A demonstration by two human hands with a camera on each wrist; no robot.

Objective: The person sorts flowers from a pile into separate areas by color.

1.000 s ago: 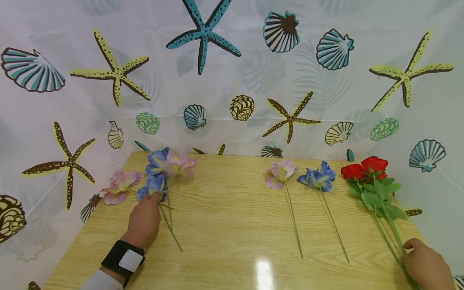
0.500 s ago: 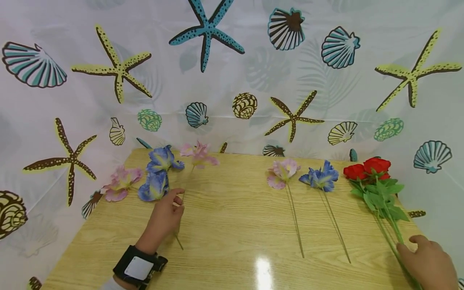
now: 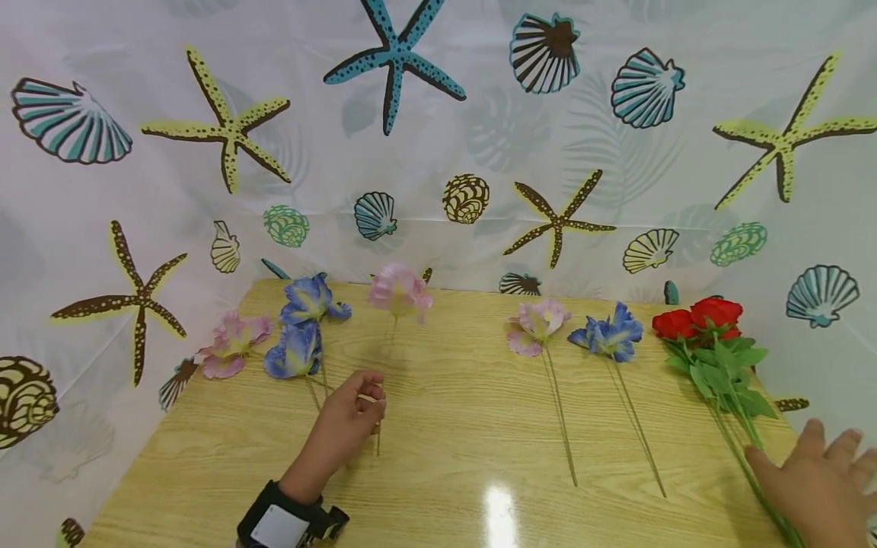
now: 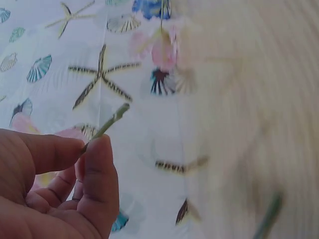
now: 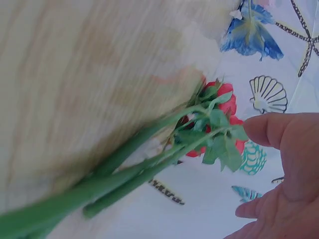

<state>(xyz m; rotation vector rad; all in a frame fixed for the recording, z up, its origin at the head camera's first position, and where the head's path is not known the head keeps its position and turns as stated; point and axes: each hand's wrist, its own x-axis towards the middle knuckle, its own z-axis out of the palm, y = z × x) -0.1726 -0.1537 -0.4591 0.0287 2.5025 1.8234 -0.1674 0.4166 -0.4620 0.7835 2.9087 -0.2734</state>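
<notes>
My left hand [image 3: 349, 415] pinches the thin green stem [image 4: 110, 124] of a pink flower [image 3: 400, 293] between thumb and fingertips. The bloom stands up beyond the hand, and the stem's cut end pokes out past the fingers. To its left lie two blue flowers [image 3: 294, 350] and another pink flower [image 3: 234, 342]. My right hand [image 3: 818, 479] is spread beside the stems of several red roses [image 3: 715, 316], fingers apart and holding nothing. In the right wrist view, the green rose stems [image 5: 124, 174] run past the open palm toward the blooms and leaves.
A single pink flower [image 3: 541, 323] and a single blue flower [image 3: 610, 335] lie right of centre, stems toward me. The wooden table [image 3: 438, 426] ends at a white curtain [image 3: 425, 160] printed with starfish and shells. My left wrist wears a black strap [image 3: 288, 517].
My left hand has moved right, drawing the pink flower away from the blue ones. My right hand has let go of the rose stems and spread its fingers.
</notes>
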